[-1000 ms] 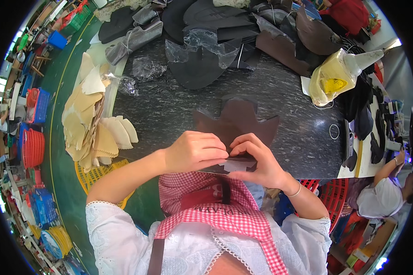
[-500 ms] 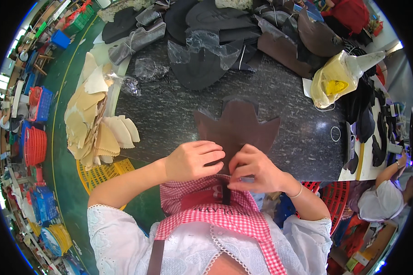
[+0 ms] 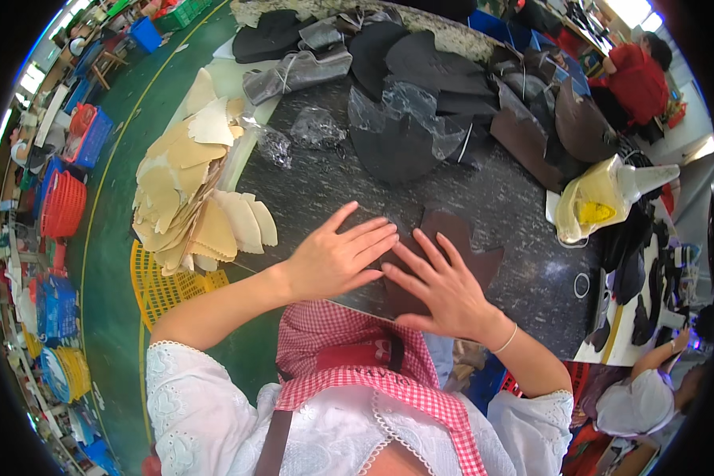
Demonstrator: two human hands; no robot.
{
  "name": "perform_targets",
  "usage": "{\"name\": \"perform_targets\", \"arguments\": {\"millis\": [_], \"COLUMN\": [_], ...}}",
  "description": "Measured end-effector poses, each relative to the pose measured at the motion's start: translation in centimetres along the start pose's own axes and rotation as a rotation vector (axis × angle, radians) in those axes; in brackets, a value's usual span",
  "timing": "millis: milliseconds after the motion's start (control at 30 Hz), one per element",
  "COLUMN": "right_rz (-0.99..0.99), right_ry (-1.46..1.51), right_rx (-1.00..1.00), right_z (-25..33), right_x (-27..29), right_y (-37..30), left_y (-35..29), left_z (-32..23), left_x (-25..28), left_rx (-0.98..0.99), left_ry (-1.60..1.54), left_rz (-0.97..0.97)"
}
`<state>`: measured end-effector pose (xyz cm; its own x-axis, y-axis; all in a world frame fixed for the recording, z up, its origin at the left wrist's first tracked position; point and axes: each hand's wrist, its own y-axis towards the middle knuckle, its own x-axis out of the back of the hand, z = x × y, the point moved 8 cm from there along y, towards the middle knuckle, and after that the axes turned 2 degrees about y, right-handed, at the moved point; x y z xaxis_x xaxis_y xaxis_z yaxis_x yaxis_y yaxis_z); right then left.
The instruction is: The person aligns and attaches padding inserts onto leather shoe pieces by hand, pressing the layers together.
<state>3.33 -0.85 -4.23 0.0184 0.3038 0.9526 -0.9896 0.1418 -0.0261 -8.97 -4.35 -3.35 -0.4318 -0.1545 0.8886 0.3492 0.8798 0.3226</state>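
Observation:
A dark brown cut piece of sheet material [image 3: 456, 228], with pointed lobes, lies at the near edge of the dark speckled table [image 3: 531, 278]. My right hand [image 3: 444, 287] rests flat over it, fingers spread. Fingers stretched out, my left hand [image 3: 337, 255] lies palm down along the piece's left side, its fingertips close to those of the right. Both hands cover much of the piece, and neither grips anything.
Left of my hands is a pile of cream cut pieces [image 3: 186, 186] above a yellow basket [image 3: 170, 289]. Dark cut pieces [image 3: 401, 147] and clear plastic lie at the back. A glue bottle [image 3: 599, 198] stands right. People sit at upper right and lower right.
My hands have gone from bent, pinching fingers at the piece's near edge to flat, outstretched fingers farther up over it. The view has shifted, placing the table contents lower and farther right.

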Motion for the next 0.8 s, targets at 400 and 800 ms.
{"name": "perform_targets", "arguments": {"millis": [400,800], "right_rz": [-0.431,-0.376], "right_ry": [0.129,0.162], "right_rx": [-0.175,-0.088], "right_z": [-8.7,1.4], "right_x": [9.1,6.5], "right_y": [9.6,-1.8], "left_y": [-1.8,-8.9], "left_z": [-1.8,20.0], "left_x": [2.9,15.7], "left_rx": [0.008,0.179], "left_ry": [0.135,0.406], "left_rz": [-0.207,0.015]}}
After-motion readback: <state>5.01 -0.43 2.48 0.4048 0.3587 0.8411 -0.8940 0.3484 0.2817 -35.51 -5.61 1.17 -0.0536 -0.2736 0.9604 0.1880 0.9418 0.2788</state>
